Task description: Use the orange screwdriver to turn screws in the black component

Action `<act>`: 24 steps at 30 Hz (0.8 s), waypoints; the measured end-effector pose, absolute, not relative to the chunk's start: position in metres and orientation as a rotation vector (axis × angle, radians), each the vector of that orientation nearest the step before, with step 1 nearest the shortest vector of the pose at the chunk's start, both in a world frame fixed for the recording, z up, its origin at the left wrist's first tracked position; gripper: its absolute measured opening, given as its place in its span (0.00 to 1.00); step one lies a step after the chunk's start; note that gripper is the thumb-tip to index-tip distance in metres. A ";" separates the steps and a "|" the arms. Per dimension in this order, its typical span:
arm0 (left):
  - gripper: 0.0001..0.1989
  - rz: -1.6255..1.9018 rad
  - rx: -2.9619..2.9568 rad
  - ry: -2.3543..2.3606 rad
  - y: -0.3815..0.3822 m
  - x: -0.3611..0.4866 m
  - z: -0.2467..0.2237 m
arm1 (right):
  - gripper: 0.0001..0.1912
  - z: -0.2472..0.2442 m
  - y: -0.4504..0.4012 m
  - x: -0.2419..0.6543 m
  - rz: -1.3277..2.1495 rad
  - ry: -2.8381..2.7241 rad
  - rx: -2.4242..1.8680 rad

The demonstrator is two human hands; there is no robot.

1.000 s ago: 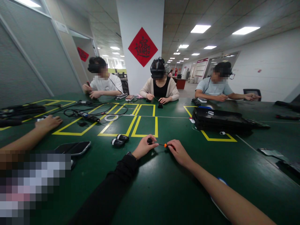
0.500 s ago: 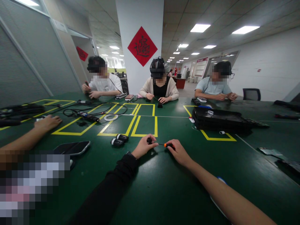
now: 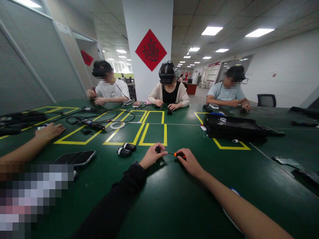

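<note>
Over the green table (image 3: 159,202) my left hand (image 3: 151,156) is closed round a small dark object (image 3: 158,150). Fingers cover most of it, so its kind is not clear. My right hand (image 3: 190,163) grips a screwdriver (image 3: 179,154) with an orange and black handle. Its thin shaft points left and reaches my left hand's fingertips; the tip is hidden there. Two small black pieces with white bands (image 3: 124,151) lie just left of my left hand.
A co-worker's arm (image 3: 32,144) rests at left beside a phone (image 3: 79,158). Cables (image 3: 94,123) and a white ring (image 3: 117,125) lie beyond. Black trays (image 3: 231,126) are stacked at right. Several people (image 3: 169,88) sit across the table.
The view has shifted very slightly. Both my hands keep nearly the same place and grip, with the screwdriver shaft still at my left fingertips.
</note>
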State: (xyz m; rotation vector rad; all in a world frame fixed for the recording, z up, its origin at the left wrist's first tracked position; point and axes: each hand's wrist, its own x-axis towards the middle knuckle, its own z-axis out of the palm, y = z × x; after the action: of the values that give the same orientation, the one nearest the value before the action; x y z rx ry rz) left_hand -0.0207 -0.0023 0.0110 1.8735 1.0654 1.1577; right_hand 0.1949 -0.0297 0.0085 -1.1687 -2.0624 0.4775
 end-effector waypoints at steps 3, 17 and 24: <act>0.10 1.162 1.869 1.067 -0.002 -0.021 0.011 | 0.10 0.007 -0.028 0.196 0.491 -2.046 -1.194; 0.10 1.166 1.881 1.049 -0.001 -0.021 0.008 | 0.09 0.008 -0.028 0.196 0.503 -2.018 -1.204; 0.09 1.173 1.880 1.027 -0.002 -0.021 0.009 | 0.07 0.009 -0.027 0.197 0.468 -2.061 -1.172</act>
State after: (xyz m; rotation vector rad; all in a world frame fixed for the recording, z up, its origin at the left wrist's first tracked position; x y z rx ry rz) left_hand -0.0207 -0.0021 0.0086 1.8797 1.0269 1.1732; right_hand 0.1966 -0.0274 0.0086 -1.1717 -2.0608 0.4679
